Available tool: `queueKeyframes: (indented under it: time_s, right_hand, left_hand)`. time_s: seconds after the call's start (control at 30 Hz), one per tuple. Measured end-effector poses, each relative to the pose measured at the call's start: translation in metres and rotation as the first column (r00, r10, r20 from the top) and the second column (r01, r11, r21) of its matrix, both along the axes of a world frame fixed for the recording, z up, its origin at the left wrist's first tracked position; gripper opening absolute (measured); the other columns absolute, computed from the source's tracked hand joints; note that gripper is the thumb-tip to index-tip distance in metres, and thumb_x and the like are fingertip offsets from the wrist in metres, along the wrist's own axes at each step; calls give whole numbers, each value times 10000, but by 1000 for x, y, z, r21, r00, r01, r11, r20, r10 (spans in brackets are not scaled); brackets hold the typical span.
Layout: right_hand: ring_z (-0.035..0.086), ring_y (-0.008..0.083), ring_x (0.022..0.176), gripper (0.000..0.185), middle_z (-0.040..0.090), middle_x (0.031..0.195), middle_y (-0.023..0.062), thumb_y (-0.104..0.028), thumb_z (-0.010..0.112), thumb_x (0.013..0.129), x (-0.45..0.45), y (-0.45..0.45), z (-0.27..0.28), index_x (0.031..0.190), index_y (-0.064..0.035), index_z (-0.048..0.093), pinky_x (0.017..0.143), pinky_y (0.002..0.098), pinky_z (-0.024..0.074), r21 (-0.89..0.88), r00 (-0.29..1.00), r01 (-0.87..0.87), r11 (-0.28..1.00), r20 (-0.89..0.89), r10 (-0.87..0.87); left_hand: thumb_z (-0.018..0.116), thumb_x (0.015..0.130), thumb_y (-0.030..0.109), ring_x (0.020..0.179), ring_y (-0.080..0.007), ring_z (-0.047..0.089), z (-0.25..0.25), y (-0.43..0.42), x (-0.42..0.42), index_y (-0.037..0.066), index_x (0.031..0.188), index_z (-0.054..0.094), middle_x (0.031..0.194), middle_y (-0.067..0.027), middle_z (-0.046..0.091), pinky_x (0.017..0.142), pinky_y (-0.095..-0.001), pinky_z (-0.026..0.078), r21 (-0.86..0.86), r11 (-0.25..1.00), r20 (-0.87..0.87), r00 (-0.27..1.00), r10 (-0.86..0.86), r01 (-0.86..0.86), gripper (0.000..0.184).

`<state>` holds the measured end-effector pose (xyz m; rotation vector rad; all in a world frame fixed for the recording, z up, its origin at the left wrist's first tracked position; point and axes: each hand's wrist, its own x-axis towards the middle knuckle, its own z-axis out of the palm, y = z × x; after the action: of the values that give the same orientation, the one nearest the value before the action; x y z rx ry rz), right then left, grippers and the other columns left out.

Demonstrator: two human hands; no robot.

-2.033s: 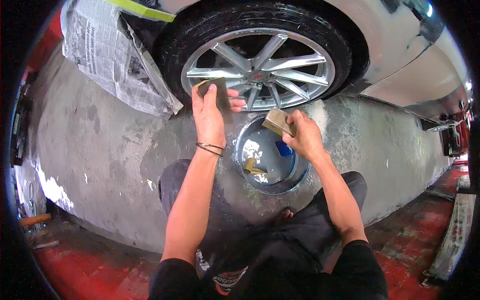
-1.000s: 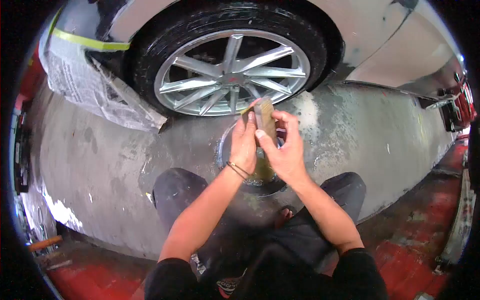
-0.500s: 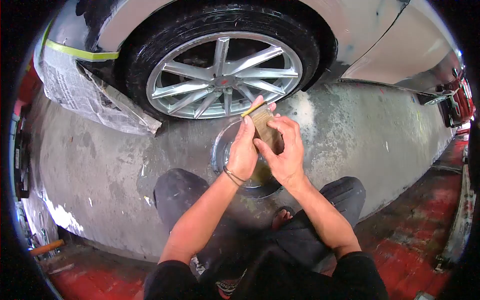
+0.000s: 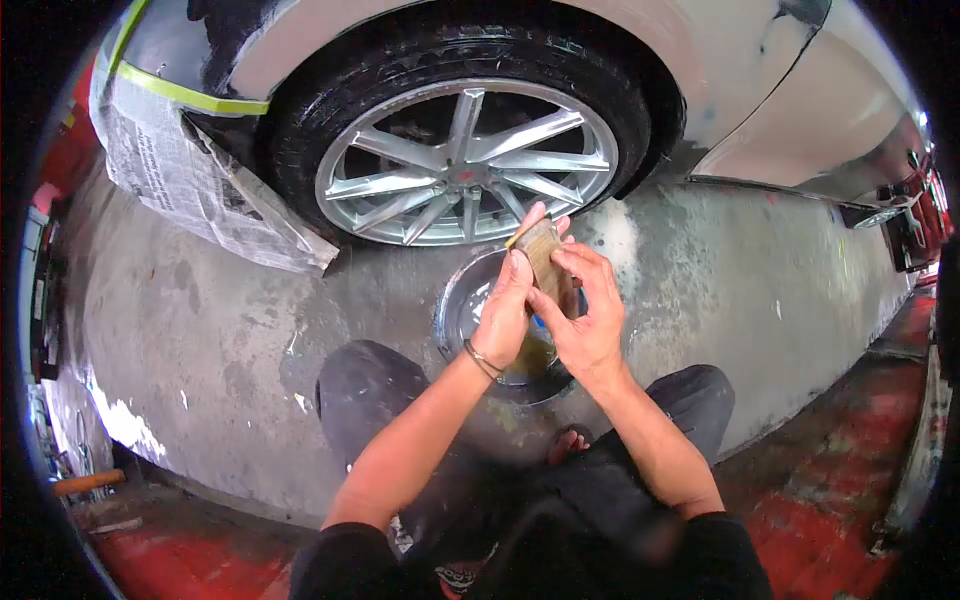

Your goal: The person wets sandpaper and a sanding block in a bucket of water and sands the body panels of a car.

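Note:
A flat brown sanding block (image 4: 543, 252) with a thin yellow edge is held between my two hands, above a round dark basin. My left hand (image 4: 504, 318) is closed round its left side, the thumb near the yellow edge and fingertips showing beyond the far end. My right hand (image 4: 590, 318) pinches its right side, with thumb and fingers on the brown face. The basin (image 4: 441, 322) holds murky, yellowish liquid, and a small blue thing shows partly behind my right thumb. My hands hide much of the basin.
Ahead is a car wheel (image 4: 465, 175) with silver spokes. Newspaper (image 4: 185, 165) covers the bodywork left of it, edged with yellow-green tape (image 4: 190, 97). A patchy car panel (image 4: 790, 130) extends right. An orange handle (image 4: 88, 483) lies far left on the floor.
The view has shifted, so the wheel, basin and hands sit slightly lower and to the right. The block is turned a little between my hands, and a bit of blue now shows in the basin.

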<state>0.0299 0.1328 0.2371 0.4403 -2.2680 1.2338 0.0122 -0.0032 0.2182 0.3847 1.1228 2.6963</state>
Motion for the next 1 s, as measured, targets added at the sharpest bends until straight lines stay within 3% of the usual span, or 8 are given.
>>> queueKeyframes:
  time_s: [0.1, 0.2, 0.3, 0.43, 0.63, 0.83, 0.93, 1.0]
  right_hand:
    - [680, 341, 1300, 527, 692, 1381, 181, -79, 952, 821, 4, -3, 0, 1291, -33, 719, 1053, 422, 563, -206, 988, -41, 978, 139, 71]
    - [691, 315, 1288, 505, 690, 1397, 179, -60, 954, 823, -1, 4, -12, 1273, -12, 731, 1032, 403, 574, -227, 971, -105, 968, 185, 149]
    - [654, 235, 1321, 525, 645, 1468, 151, -69, 925, 893, -4, 8, -18, 1364, -23, 697, 1005, 371, 593, -221, 957, -190, 956, 178, 231]
    - [667, 246, 1309, 548, 636, 1473, 152, -94, 921, 905, 2, 2, -15, 1394, -29, 682, 995, 374, 605, -200, 951, -139, 970, 247, 187]
    - [695, 262, 1248, 558, 645, 1450, 156, -142, 923, 903, 5, -3, -5, 1391, -53, 667, 984, 382, 607, -167, 970, -98, 981, 205, 132]
    - [723, 259, 1149, 536, 690, 1370, 140, -174, 931, 880, 0, -2, 9, 1348, -59, 697, 949, 375, 618, -239, 948, -124, 963, 257, 186]
    - [728, 256, 1133, 545, 693, 1363, 138, -167, 934, 875, -2, -5, 11, 1354, -63, 695, 933, 367, 623, -263, 947, -133, 955, 250, 201]
    - [731, 268, 1121, 556, 700, 1374, 146, -160, 936, 868, -3, -6, 9, 1358, -65, 694, 923, 364, 627, -280, 949, -142, 949, 235, 211]
  left_hand:
    - [333, 1195, 548, 1606, -275, 380, 5, 0, 4, 161, 1798, 142, 1786, -119, 340, 1344, -455, 282, -57, 998, -9, 999, 41, -41, 742]
    - [316, 1216, 505, 1633, -273, 338, 13, 1, 11, 132, 1800, 136, 1804, -103, 301, 1345, -429, 272, -138, 986, -10, 996, 92, -93, 716]
    - [314, 1221, 483, 1633, -274, 340, 16, -2, 14, 134, 1800, 141, 1802, -108, 307, 1345, -432, 270, -109, 991, 49, 995, 88, -83, 698]
    - [301, 1215, 510, 1580, -263, 411, 5, -9, 10, 163, 1798, 172, 1763, -126, 378, 1317, -435, 319, 53, 999, 90, 996, -12, 7, 691]
    - [261, 1209, 538, 1556, -262, 440, 9, -10, 12, 186, 1798, 179, 1752, -129, 393, 1308, -440, 331, 15, 1000, 52, 999, -5, 4, 692]
    - [267, 1201, 560, 1553, -263, 442, 20, -21, 12, 207, 1803, 169, 1782, -87, 357, 1323, -432, 319, 171, 983, 125, 988, -87, 65, 705]
    - [337, 1177, 590, 1553, -278, 445, 17, -23, 10, 222, 1809, 98, 1811, -97, 312, 1313, -467, 351, 49, 998, 126, 991, -45, 39, 770]
    - [407, 1157, 589, 1565, -276, 436, 16, -24, 8, 232, 1809, 93, 1815, -96, 301, 1316, -462, 355, 65, 997, 124, 991, -59, 51, 807]
